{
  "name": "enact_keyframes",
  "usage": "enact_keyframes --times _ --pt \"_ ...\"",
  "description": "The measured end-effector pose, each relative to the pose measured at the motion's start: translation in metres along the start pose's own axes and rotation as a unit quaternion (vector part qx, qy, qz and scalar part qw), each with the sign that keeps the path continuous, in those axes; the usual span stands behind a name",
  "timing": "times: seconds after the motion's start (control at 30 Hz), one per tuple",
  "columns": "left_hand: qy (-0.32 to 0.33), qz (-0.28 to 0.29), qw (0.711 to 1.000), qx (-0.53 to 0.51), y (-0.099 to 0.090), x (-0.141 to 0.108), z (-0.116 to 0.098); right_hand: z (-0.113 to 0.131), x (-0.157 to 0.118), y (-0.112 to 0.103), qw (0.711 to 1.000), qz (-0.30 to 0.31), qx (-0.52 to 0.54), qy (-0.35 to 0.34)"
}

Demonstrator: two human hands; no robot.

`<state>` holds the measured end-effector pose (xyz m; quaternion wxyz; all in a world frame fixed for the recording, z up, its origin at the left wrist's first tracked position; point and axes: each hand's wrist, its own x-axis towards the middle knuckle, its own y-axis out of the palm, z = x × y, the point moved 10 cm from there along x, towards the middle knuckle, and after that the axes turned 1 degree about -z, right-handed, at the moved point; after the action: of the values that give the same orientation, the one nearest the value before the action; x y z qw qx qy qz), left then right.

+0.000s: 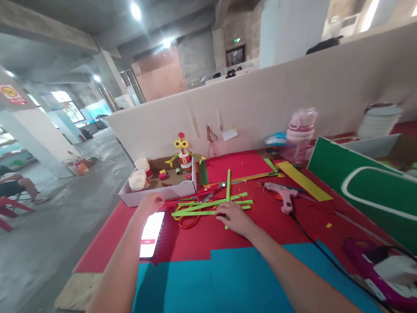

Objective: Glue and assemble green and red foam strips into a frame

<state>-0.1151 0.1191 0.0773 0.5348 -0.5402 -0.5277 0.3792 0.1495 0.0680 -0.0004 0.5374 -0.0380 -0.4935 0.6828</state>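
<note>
My left hand (151, 203) hovers beside the front of a shallow cardboard box, its fingers curled together; whether anything is between them I cannot make out. Below it lies a phone (153, 235) with a bright white screen. My right hand (235, 218) is over a loose pile of light green paper strips (195, 209), its fingers curled at one upright-pointing green strip (229, 184) that runs beneath the hand. Between the hands, scissors with red handles (189, 223) and a yellow-handled pair (178, 213) lie partly under the strips.
The white-walled box (160, 194) holds paper cups (138, 180) and a robot-like figure (185, 158). To the right lie a pink glue gun (285, 195) with a black cord, a yellow strip (303, 181) and a leaning green board (369, 183). A pink bottle (300, 133) stands behind.
</note>
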Motion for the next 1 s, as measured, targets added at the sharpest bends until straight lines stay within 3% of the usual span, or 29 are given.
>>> enact_keyframes --times 0.1,0.23,0.43,0.57,0.67,0.73,0.8,0.9,1.0 --pt "-0.014 -0.057 0.998 -0.034 -0.025 0.001 0.002 0.000 0.000 0.000 1.000 -0.002 -0.004 0.000" --pt "-0.037 -0.183 0.982 -0.020 -0.077 -0.001 -0.004 -0.002 0.000 0.001 1.000 -0.003 -0.013 0.003" --pt "0.031 -0.310 0.949 0.051 -0.156 -0.009 -0.059 -0.006 0.000 0.004 1.000 -0.007 -0.007 0.001" --pt "0.045 -0.405 0.913 0.027 -0.207 -0.033 -0.085 -0.003 -0.001 0.002 1.000 0.001 -0.009 0.015" --pt "0.043 -0.474 0.877 -0.064 -0.222 -0.049 -0.091 -0.003 0.000 -0.020 0.996 -0.070 -0.016 0.054" --pt "0.042 -0.481 0.862 -0.155 -0.207 -0.049 -0.091 -0.003 0.000 -0.041 0.986 -0.142 0.028 0.077" --pt "0.044 -0.438 0.864 -0.246 -0.167 -0.038 -0.094 -0.006 0.001 -0.050 0.966 -0.174 0.161 0.102" --pt "0.045 -0.366 0.875 -0.313 -0.087 -0.026 -0.108 -0.022 0.002 -0.044 0.869 -0.180 0.427 0.173" --pt "0.048 -0.284 0.900 -0.326 -0.011 -0.021 -0.125 -0.036 -0.001 -0.046 0.759 -0.245 0.573 0.189"
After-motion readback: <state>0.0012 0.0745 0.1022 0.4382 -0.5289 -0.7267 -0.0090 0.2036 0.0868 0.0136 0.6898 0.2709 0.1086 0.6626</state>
